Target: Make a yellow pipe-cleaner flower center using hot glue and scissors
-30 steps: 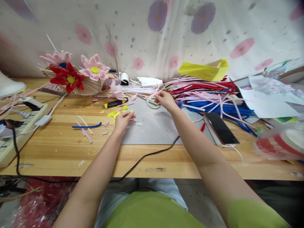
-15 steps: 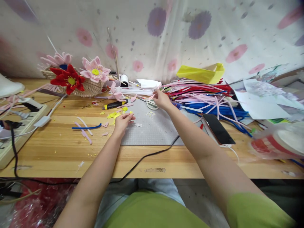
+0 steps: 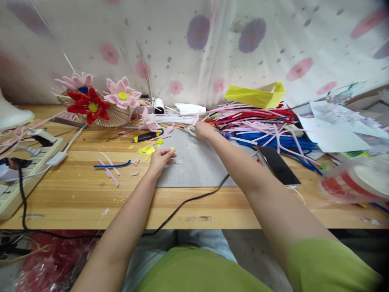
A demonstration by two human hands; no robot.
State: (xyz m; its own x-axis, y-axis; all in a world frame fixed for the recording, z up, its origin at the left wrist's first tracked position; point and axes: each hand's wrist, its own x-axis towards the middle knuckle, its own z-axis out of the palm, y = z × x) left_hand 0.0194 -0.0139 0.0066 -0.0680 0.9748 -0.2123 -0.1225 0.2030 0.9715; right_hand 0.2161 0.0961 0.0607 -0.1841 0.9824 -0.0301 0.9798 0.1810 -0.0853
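Note:
My left hand [image 3: 161,160] is over the left part of the grey cutting mat [image 3: 209,170], its thumb and fingertips pinched on a small yellow piece [image 3: 172,149]. Thin white bits [image 3: 192,148] lie on the mat to its right. My right hand [image 3: 204,130] reaches to the mat's back edge, beside the scissors [image 3: 192,130] and the pile of pipe cleaners [image 3: 255,121]. A pale pink strip [image 3: 198,117] shows just beyond it. The right fingers are mostly hidden, so their grip cannot be made out.
Fuzzy red [image 3: 91,106] and pink flowers stand at the back left. A black-and-yellow cutter [image 3: 146,136] and yellow scraps lie left of the mat. A phone [image 3: 278,165] and a wrapped cup [image 3: 355,180] are on the right. A black cable [image 3: 188,199] crosses the front.
My right hand has turned and dipped slightly, so its fingers show less. The small yellow piece at my left fingertips now shows more clearly. The view has shifted a little.

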